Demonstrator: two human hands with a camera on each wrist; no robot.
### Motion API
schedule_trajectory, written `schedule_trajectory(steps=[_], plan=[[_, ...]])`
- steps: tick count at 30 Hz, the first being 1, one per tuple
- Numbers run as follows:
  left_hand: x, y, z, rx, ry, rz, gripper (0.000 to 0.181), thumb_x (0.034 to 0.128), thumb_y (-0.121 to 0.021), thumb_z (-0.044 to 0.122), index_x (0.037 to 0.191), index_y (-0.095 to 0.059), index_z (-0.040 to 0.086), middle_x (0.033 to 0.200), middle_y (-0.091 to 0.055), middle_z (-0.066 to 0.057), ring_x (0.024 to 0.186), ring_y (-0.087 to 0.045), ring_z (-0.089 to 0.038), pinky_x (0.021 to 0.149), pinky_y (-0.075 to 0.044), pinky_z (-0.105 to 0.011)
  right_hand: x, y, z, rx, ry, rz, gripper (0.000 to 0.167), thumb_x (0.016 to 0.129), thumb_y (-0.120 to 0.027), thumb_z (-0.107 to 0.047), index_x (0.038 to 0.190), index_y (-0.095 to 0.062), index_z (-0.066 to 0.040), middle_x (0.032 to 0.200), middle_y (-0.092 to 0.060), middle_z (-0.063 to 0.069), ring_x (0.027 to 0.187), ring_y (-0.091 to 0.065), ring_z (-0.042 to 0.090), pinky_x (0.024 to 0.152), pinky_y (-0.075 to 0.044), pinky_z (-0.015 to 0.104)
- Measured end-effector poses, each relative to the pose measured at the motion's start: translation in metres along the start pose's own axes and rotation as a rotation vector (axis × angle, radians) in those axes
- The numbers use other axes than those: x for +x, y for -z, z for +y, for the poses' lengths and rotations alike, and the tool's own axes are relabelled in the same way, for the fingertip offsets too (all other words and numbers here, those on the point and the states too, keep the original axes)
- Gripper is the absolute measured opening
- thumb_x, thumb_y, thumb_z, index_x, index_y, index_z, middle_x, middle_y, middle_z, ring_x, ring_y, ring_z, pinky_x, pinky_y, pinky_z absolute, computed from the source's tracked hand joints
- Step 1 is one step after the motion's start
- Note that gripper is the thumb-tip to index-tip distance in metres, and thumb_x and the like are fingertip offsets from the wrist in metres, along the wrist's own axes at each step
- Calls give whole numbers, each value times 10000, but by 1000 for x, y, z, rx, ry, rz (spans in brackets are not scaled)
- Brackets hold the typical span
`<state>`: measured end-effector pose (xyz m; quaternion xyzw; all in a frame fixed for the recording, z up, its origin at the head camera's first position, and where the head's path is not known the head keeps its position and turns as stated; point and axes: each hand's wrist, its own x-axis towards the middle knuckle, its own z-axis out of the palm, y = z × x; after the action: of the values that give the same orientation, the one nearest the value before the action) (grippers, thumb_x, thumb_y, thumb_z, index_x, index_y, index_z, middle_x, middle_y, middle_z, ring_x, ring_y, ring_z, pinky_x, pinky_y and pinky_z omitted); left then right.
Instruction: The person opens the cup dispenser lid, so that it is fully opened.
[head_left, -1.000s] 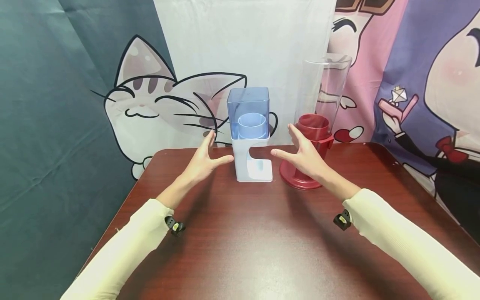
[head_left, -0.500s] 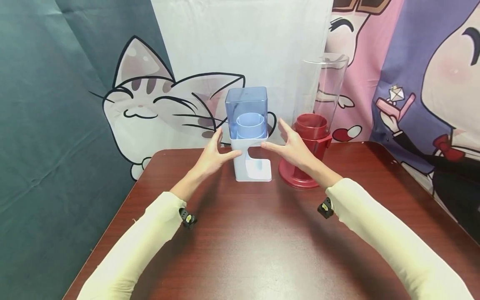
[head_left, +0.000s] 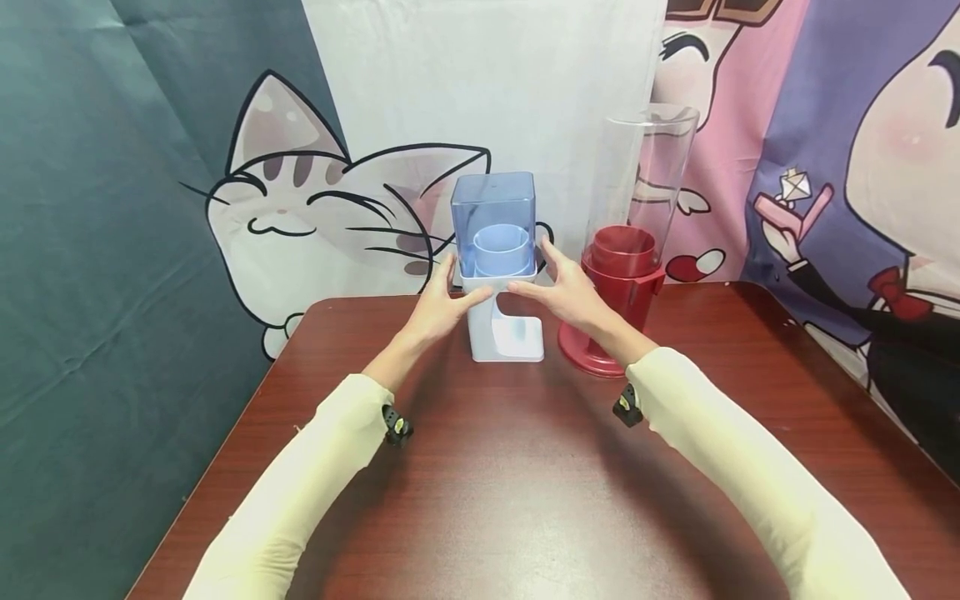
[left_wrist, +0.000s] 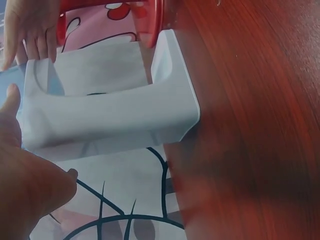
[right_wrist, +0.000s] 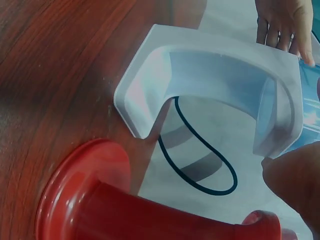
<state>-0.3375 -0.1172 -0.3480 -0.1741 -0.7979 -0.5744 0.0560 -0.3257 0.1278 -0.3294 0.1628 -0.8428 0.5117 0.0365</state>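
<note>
A white dispenser stand (head_left: 483,333) with a clear blue square tank (head_left: 495,196) stands upright on the table, a round blue cup shape inside the tank. My left hand (head_left: 438,310) is at its left side and my right hand (head_left: 573,293) at its right side, just below the tank. Both thumbs reach across the front, pointing at each other, while the other fingers extend along the sides, fairly straight. In the left wrist view, the left hand (left_wrist: 30,190) is close beside the white stand (left_wrist: 110,112). Whether either hand touches it, I cannot tell.
Just right of the stand is a red dispenser (head_left: 622,287) with a tall clear cylinder (head_left: 660,175), close to my right hand and forearm. A printed cloth backdrop (head_left: 405,83) hangs behind the brown table (head_left: 495,467).
Both hands have moved inward from either side, from apart to close around the white stand. The stand and the red dispenser have not moved.
</note>
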Motion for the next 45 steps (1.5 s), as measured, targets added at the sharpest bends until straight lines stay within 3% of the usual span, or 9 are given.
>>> schedule_trajectory(steps=[3, 6, 11, 17, 23, 30, 37, 45], plan=[[1, -7, -1, -53, -27, -17, 884, 989, -783, 265, 1684, -253, 134, 1589, -502, -95, 1405, -530, -233, 1138, -471, -421, 2, -5, 0, 35, -1, -11, 1112, 922, -817, -490, 1716, -130, -124, 1765, -182, 63, 1606, -229, 307, 1228, -335, 540], [0, -12, -1, -67, -29, -12, 788, 998, -773, 240, 1639, -330, 123, 1454, -602, -120, 1255, -632, -250, 1041, -547, -435, 4, -10, 1, 78, 22, -22, 1096, 936, -825, -421, 1715, -116, -117, 1762, -197, 71, 1613, -206, 269, 1245, -315, 486], [1, -15, 0, -35, -24, 26, 709, 1002, -769, 232, 1584, -399, 67, 1397, -630, -150, 1229, -646, -257, 1042, -544, -419, 4, -13, -1, 86, 36, 2, 1075, 945, -827, -371, 1712, -122, -110, 1755, -220, 79, 1606, -230, 254, 1243, -320, 455], [3, -18, -2, -11, -25, 77, 710, 1020, -742, 171, 1610, -377, 20, 1472, -601, -193, 1305, -627, -282, 1069, -537, -410, 7, -15, 2, 95, 53, 47, 998, 964, -818, -289, 1701, -178, -84, 1729, -285, 98, 1586, -287, 252, 1234, -334, 439], [5, -18, -4, -53, -36, 104, 741, 1010, -747, 111, 1623, -350, -15, 1519, -568, -209, 1353, -602, -288, 1091, -521, -396, 12, -18, 2, 134, 93, 131, 846, 979, -796, -164, 1658, -311, -31, 1669, -386, 140, 1535, -383, 251, 1202, -374, 404], [1, -16, 0, -93, -35, 111, 676, 983, -775, 78, 1556, -441, -52, 1471, -608, -221, 1320, -634, -305, 1058, -545, -385, 6, -17, -3, 93, 82, 175, 792, 977, -803, -187, 1634, -386, -41, 1636, -442, 135, 1494, -449, 257, 1151, -431, 358], [-10, -16, 8, -83, -69, 130, 624, 972, -788, 77, 1510, -500, -54, 1433, -641, -212, 1305, -646, -267, 1055, -541, -339, -6, -14, -8, 60, 111, 174, 792, 977, -805, -217, 1632, -393, -52, 1626, -446, 135, 1476, -468, 255, 1119, -462, 373], [-37, -19, 22, -49, -88, 145, 648, 957, -814, 109, 1523, -520, -3, 1417, -660, -177, 1297, -650, -228, 1059, -534, -328, -34, -10, -13, 53, 186, 182, 774, 956, -828, -195, 1603, -438, -27, 1579, -492, 158, 1417, -532, 273, 1069, -505, 398]])
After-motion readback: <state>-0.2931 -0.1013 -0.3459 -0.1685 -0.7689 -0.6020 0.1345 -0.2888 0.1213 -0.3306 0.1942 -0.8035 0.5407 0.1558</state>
